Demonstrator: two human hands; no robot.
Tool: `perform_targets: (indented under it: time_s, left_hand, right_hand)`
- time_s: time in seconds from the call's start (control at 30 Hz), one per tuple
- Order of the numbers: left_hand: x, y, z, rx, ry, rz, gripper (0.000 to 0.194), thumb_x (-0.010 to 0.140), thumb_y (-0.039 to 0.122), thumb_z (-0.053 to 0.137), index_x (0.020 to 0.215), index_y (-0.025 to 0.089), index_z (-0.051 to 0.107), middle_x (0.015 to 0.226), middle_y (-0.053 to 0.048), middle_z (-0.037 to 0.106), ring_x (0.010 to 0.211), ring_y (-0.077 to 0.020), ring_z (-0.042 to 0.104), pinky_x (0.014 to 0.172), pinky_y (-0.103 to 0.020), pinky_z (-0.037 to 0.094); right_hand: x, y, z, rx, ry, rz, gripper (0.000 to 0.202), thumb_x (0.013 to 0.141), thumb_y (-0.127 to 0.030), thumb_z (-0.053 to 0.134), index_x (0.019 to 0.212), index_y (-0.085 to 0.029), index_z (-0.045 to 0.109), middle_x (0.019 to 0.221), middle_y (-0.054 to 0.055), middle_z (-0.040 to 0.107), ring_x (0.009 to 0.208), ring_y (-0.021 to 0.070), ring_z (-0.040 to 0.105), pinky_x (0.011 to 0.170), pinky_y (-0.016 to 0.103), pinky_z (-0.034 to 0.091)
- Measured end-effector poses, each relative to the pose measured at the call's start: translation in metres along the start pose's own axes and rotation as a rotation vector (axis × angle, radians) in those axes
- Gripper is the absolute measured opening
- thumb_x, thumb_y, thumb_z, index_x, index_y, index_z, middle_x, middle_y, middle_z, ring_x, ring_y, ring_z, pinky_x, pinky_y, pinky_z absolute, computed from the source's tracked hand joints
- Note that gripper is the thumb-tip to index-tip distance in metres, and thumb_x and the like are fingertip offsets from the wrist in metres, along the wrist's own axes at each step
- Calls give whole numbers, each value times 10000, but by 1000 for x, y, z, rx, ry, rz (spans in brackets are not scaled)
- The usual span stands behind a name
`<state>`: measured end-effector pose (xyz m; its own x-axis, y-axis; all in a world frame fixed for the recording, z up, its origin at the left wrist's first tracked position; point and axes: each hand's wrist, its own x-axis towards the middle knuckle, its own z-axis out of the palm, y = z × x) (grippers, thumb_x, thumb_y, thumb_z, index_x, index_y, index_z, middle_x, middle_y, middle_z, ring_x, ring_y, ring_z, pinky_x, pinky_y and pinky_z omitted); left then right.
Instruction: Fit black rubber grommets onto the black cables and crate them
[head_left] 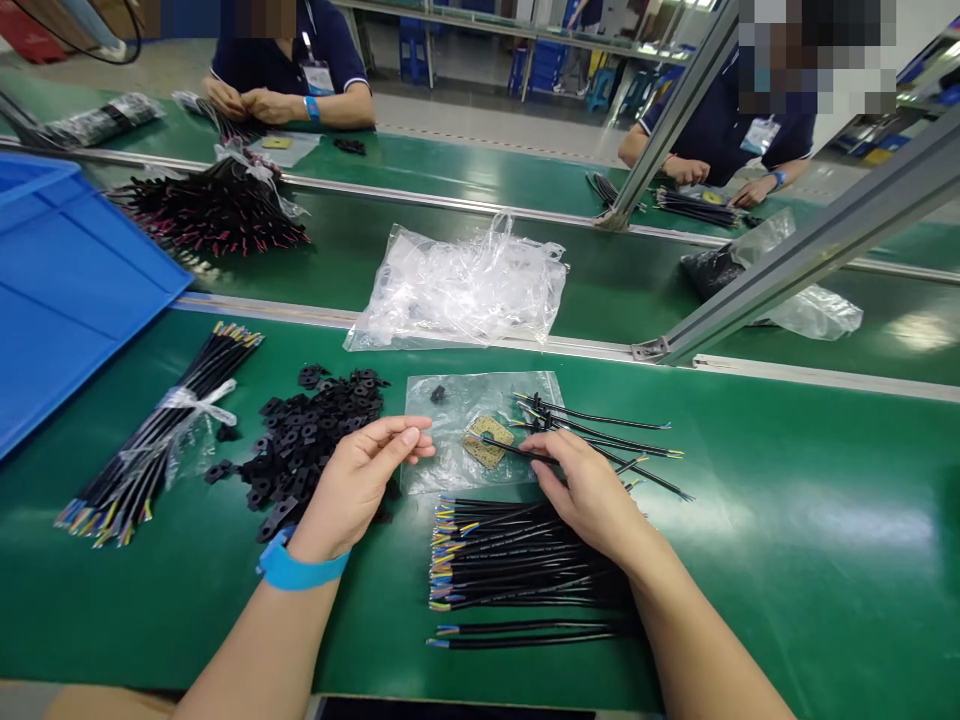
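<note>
Head view: the right hand (581,485) pinches a black cable (514,449), its tip over a yellowish sponge (488,442) on a clear bag (442,450). The left hand (360,480) holds thumb and fingertips close together, beside the black clips (307,440) on the green table (787,560).

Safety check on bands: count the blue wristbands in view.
3: your left wristband, the upper-left co-worker's wristband and the upper-right co-worker's wristband. Others farther back may be hidden.
</note>
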<state>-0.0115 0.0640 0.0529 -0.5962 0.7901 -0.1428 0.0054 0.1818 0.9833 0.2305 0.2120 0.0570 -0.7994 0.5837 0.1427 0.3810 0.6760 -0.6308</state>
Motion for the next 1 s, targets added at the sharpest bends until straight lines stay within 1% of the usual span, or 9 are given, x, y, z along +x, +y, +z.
perform_targets:
  time_s: [0.13, 0.23, 0.43, 0.57, 0.63, 0.7, 0.8, 0.9, 1.0]
  left_hand:
    - [1, -4, 1, 533, 194, 332, 357, 950, 473, 613, 1135, 219, 781, 1086, -97, 790, 1006, -280, 727, 935, -434, 573]
    - [2, -8, 3, 762, 200, 471, 394, 1005, 424, 515, 1249, 211, 740, 1262, -123, 741, 1192, -317, 669, 1074, -495, 499]
    - [28, 9, 6, 943, 54, 509, 413, 1038, 386, 461, 1301, 189, 712, 1291, -124, 726, 1181, -292, 678, 1045, -432, 532]
    - [78, 23, 22, 1168, 30, 430, 393, 999, 309, 509, 1299, 161, 717, 1198, -159, 745, 1095, -319, 706, 971, -438, 545]
    - [100, 23, 32, 1185, 37, 403, 356, 973, 313, 560, 1220, 146, 755, 1101, -174, 759, 1042, -339, 717, 922, -443, 553]
    - [116, 22, 39, 1185, 35, 382, 250, 926, 275, 624, 1070, 167, 798, 1021, -162, 769, 983, -337, 728, 875, -427, 558]
    - [121, 22, 42, 1157, 24, 367, 130, 860, 185, 673, 911, 188, 793, 948, -138, 775, 903, -322, 739, 810, -408, 561]
    - [107, 26, 35, 1080, 11, 383, 88, 847, 182, 688, 899, 196, 758, 928, -113, 773, 863, -292, 742, 772, -385, 568]
    - [78, 29, 24, 965, 2, 407, 117, 893, 297, 677, 965, 216, 722, 960, -76, 769, 814, -227, 742, 740, -333, 581]
  right_hand:
    - [0, -5, 2, 230, 249, 65, 93, 990, -270, 592, 1068, -232, 626, 934, 32, 687, 819, 173, 664, 762, 292, 558]
    - [-2, -9, 0, 421, 503, 69, 127, 1000, -348, 601, 1072, -245, 582, 935, 38, 651, 834, 177, 656, 763, 298, 555]
    - [-5, -13, -26, 615, 798, 30, 91, 1003, -375, 540, 1046, -300, 510, 960, 38, 560, 911, 216, 627, 919, 448, 545]
    - [-12, -19, -46, 453, 985, 25, 143, 1040, -326, 449, 1159, -328, 529, 945, 43, 517, 911, 228, 609, 884, 460, 553]
    - [-14, -21, -49, 293, 1078, -20, 165, 1027, -279, 511, 1181, -319, 553, 964, 46, 548, 914, 226, 620, 844, 424, 559]
    - [-14, -18, -44, 91, 943, -99, 157, 989, -223, 608, 1129, -295, 599, 976, 44, 610, 908, 216, 647, 820, 384, 563]
    - [-9, -10, -25, -150, 475, -206, 132, 982, -141, 597, 1021, -257, 646, 955, 45, 693, 897, 201, 681, 824, 337, 571]
    - [-2, -3, -5, -241, 182, -201, 204, 980, -78, 538, 1003, -237, 664, 938, 44, 720, 880, 194, 686, 811, 304, 566]
    - [0, -1, 5, -327, 13, -112, 239, 956, -51, 553, 1033, -241, 676, 966, 39, 723, 902, 198, 681, 805, 290, 549]
